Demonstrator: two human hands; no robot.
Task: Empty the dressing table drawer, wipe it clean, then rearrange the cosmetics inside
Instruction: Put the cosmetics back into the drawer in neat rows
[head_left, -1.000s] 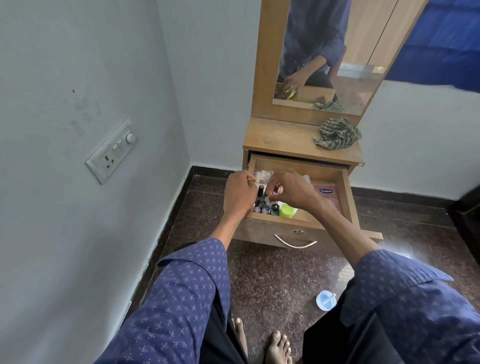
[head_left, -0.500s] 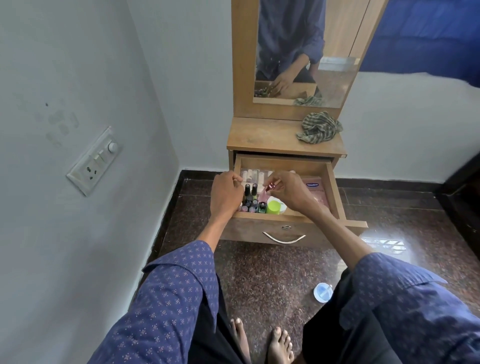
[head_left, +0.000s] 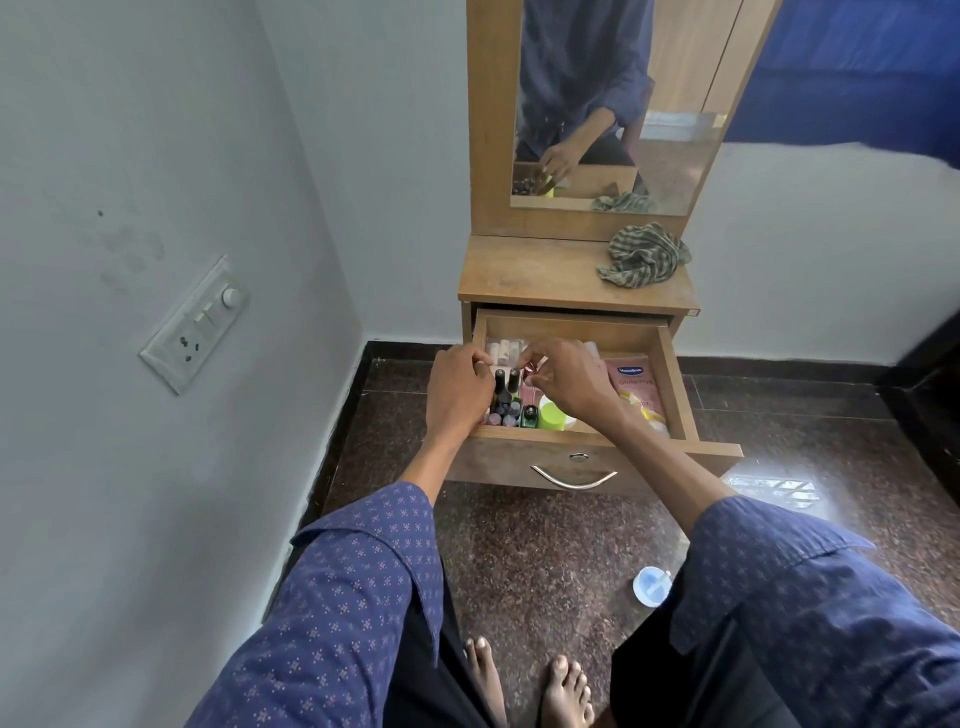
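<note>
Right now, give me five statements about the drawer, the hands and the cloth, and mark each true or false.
1. The drawer is pulled open. True.
2. The cloth lies inside the drawer. False: it lies on the table top.
3. Both the left hand and the right hand are over the drawer. True.
4. The green jar stands on the floor. False: it is in the drawer.
5. The pink Vaseline pack lies at the drawer's left end. False: it lies at the right.
</note>
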